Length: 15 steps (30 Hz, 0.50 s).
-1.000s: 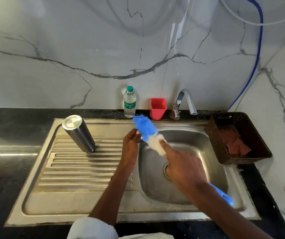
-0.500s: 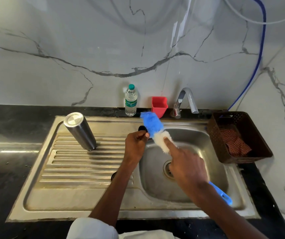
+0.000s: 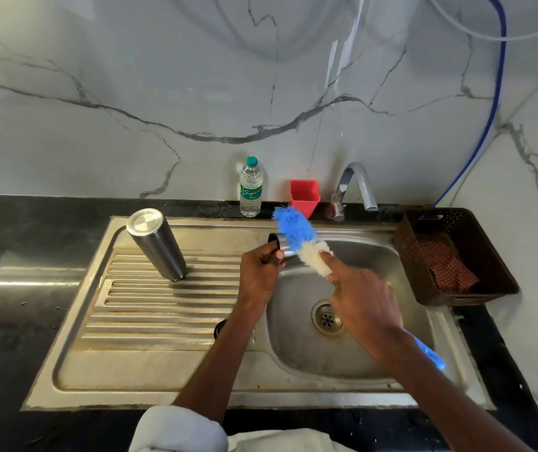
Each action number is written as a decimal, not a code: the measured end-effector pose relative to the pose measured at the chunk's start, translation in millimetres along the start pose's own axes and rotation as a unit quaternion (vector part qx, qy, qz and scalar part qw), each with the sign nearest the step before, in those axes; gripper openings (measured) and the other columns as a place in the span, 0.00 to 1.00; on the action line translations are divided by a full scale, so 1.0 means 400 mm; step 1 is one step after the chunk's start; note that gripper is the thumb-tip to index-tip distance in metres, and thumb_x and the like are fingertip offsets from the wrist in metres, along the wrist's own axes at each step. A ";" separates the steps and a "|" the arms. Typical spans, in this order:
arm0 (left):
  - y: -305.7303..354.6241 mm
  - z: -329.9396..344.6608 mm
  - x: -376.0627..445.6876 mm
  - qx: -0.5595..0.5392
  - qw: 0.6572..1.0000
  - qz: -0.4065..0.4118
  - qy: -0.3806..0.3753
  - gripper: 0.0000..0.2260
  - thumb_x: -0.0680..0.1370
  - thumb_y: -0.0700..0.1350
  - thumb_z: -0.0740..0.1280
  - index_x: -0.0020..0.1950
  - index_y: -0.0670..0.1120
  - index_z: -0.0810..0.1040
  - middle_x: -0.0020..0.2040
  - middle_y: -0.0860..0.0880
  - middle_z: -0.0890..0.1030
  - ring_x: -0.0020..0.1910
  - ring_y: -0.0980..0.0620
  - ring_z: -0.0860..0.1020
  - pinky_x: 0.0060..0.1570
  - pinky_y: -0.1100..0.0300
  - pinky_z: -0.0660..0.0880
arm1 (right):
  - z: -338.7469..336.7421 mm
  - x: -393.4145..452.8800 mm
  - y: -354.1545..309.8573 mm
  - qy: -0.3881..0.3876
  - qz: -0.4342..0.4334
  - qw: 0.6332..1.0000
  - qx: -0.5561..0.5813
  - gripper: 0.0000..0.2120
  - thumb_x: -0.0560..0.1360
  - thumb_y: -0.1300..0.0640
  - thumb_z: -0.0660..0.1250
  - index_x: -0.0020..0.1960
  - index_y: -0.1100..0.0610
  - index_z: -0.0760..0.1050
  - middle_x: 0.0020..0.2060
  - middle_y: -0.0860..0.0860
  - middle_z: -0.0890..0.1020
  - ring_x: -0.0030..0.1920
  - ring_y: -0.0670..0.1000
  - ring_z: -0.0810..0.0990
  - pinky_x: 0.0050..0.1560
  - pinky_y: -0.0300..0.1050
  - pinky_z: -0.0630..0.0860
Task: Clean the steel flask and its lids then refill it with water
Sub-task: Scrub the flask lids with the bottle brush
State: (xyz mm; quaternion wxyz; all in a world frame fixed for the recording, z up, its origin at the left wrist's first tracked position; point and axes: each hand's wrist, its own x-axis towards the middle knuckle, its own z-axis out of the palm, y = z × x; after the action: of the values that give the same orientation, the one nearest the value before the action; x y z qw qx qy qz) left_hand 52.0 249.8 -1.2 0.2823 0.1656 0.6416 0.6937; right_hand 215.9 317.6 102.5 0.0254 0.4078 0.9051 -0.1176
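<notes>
The steel flask (image 3: 156, 244) is standing upside down and tilted on the ribbed draining board (image 3: 163, 308) of the sink (image 3: 130, 380), well apart from both hands. Over the near-left edge of the basin, the left hand (image 3: 259, 275) is gripping a small steel lid (image 3: 278, 244) with a dark rim, its fingers curled round it. The right hand (image 3: 363, 303) is holding the bottle brush (image 3: 303, 244), fingers wrapped round the handle and the forefinger lying straight along the white bristles; the blue bristle end is pressing against the lid, and the blue handle tip is sticking out behind the wrist. Another dark round piece (image 3: 219, 328), partly hidden by the left forearm, is lying on the draining board. Behind the sink a water bottle (image 3: 250, 187), a red cup (image 3: 304, 197) and the tap (image 3: 355, 187) are standing; a brown basket (image 3: 489, 249) holding a checked cloth (image 3: 446, 265) is sitting to the right.
</notes>
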 end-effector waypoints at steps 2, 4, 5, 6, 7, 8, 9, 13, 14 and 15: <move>0.016 -0.007 0.001 -0.058 0.998 -0.024 -0.001 0.11 0.81 0.33 0.69 0.60 0.44 0.85 0.53 0.46 0.88 0.54 0.49 0.87 0.53 0.58 0.83 | 0.011 -0.032 -0.015 -0.016 -0.040 0.999 -0.018 0.36 0.78 0.58 0.60 0.80 0.36 0.51 0.51 0.53 0.83 0.48 0.58 0.82 0.44 0.52 0.74; 0.015 -0.020 0.008 -0.113 0.990 -0.089 0.002 0.11 0.81 0.34 0.69 0.63 0.39 0.83 0.53 0.44 0.88 0.53 0.48 0.87 0.52 0.57 0.83 | 0.016 -0.040 -0.009 -0.020 -0.047 0.998 -0.022 0.38 0.78 0.59 0.59 0.80 0.35 0.48 0.51 0.53 0.82 0.48 0.58 0.82 0.45 0.52 0.74; 0.010 -0.027 0.009 -0.129 0.984 -0.125 0.002 0.11 0.81 0.34 0.69 0.64 0.39 0.82 0.52 0.44 0.88 0.53 0.47 0.87 0.54 0.54 0.83 | 0.017 -0.037 -0.003 -0.022 -0.037 0.999 -0.020 0.38 0.78 0.59 0.59 0.80 0.35 0.48 0.51 0.53 0.82 0.49 0.58 0.82 0.46 0.53 0.75; 0.003 -0.031 0.009 -0.142 0.978 -0.153 0.001 0.11 0.81 0.34 0.69 0.64 0.39 0.82 0.52 0.44 0.88 0.53 0.46 0.87 0.58 0.50 0.83 | 0.020 -0.035 0.001 -0.024 -0.028 0.999 -0.021 0.38 0.78 0.58 0.59 0.80 0.35 0.48 0.51 0.52 0.82 0.49 0.57 0.82 0.47 0.53 0.75; -0.004 -0.034 0.008 -0.152 0.974 -0.167 -0.001 0.11 0.81 0.33 0.69 0.63 0.39 0.82 0.51 0.44 0.88 0.53 0.46 0.87 0.61 0.48 0.81 | 0.023 -0.038 0.001 -0.030 -0.025 0.999 -0.022 0.37 0.78 0.58 0.59 0.81 0.36 0.49 0.52 0.52 0.82 0.49 0.57 0.82 0.47 0.52 0.75; -0.007 -0.034 0.004 -0.152 0.974 -0.166 -0.001 0.10 0.80 0.32 0.69 0.61 0.40 0.83 0.50 0.45 0.88 0.53 0.46 0.87 0.62 0.47 0.80 | 0.025 -0.044 -0.007 -0.037 -0.027 0.999 -0.016 0.37 0.78 0.58 0.59 0.81 0.36 0.49 0.52 0.52 0.82 0.49 0.57 0.82 0.47 0.52 0.75; -0.011 -0.031 0.002 -0.134 0.980 -0.150 0.002 0.10 0.79 0.32 0.70 0.58 0.42 0.85 0.51 0.45 0.88 0.54 0.46 0.86 0.63 0.47 0.80 | 0.026 -0.050 -0.018 -0.039 -0.030 0.999 -0.012 0.36 0.78 0.58 0.59 0.81 0.37 0.49 0.51 0.53 0.82 0.49 0.57 0.82 0.48 0.52 0.76; -0.007 -0.007 0.008 0.008 0.999 -0.035 0.021 0.15 0.77 0.28 0.70 0.52 0.47 0.87 0.50 0.49 0.89 0.56 0.47 0.86 0.62 0.53 0.80 | -0.005 -0.008 -0.036 -0.002 -0.004 1.000 0.014 0.35 0.77 0.59 0.60 0.80 0.39 0.55 0.52 0.57 0.83 0.51 0.61 0.82 0.47 0.54 0.77; -0.004 -0.009 0.015 0.026 0.999 -0.024 0.025 0.16 0.77 0.27 0.68 0.51 0.47 0.87 0.49 0.50 0.89 0.55 0.49 0.86 0.61 0.56 0.80 | -0.016 -0.003 -0.038 -0.001 0.004 1.000 0.013 0.35 0.77 0.59 0.61 0.79 0.38 0.56 0.52 0.57 0.83 0.51 0.62 0.82 0.46 0.54 0.76; 0.001 -0.016 0.024 0.039 0.999 -0.019 0.032 0.17 0.77 0.26 0.67 0.49 0.47 0.87 0.48 0.50 0.89 0.53 0.50 0.86 0.59 0.57 0.80 | -0.022 -0.006 -0.040 -0.004 -0.003 1.000 0.000 0.35 0.77 0.59 0.61 0.79 0.38 0.55 0.52 0.57 0.83 0.51 0.61 0.82 0.46 0.53 0.76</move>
State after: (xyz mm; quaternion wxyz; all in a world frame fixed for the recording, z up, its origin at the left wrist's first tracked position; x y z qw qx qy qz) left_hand 40.6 250.6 -2.7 0.2681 0.1423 0.6800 0.6674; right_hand 205.9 307.7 114.4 0.0286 0.4050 0.9060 -0.1193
